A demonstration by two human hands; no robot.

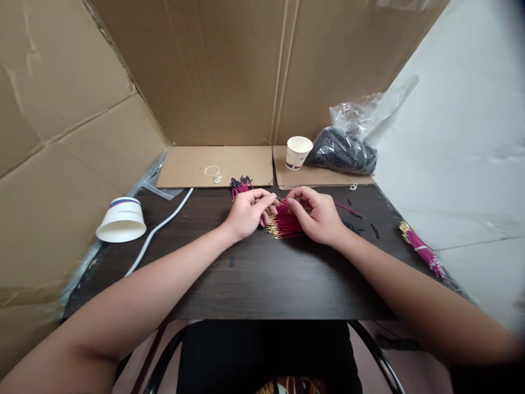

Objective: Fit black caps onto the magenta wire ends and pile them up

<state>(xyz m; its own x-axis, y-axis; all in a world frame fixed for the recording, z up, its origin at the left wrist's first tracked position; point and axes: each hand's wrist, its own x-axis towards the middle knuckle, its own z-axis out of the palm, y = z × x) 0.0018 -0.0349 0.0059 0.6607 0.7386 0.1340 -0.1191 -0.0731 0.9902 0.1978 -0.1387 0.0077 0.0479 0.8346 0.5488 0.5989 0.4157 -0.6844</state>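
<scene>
My left hand (249,213) is closed, thumb against fingers, over the left end of a bundle of magenta wires (287,223) with gold tips. A small dark piece shows between the hands, too small to make out fully. My right hand (318,214) is also closed, thumb to fingers, above the bundle's right part; a magenta wire (346,208) runs out to its right. Behind my left hand lies another group of magenta wires with black ends (241,185). Short black tubes (353,227) lie beside my right wrist.
A paper cup (298,153) and a clear bag of black pieces (344,150) stand at the back right. Another cup (122,220) lies mouth-down at left, near a white cable (159,227). A tied wire bundle (421,249) lies on the right edge. Cardboard (184,164) borders the table.
</scene>
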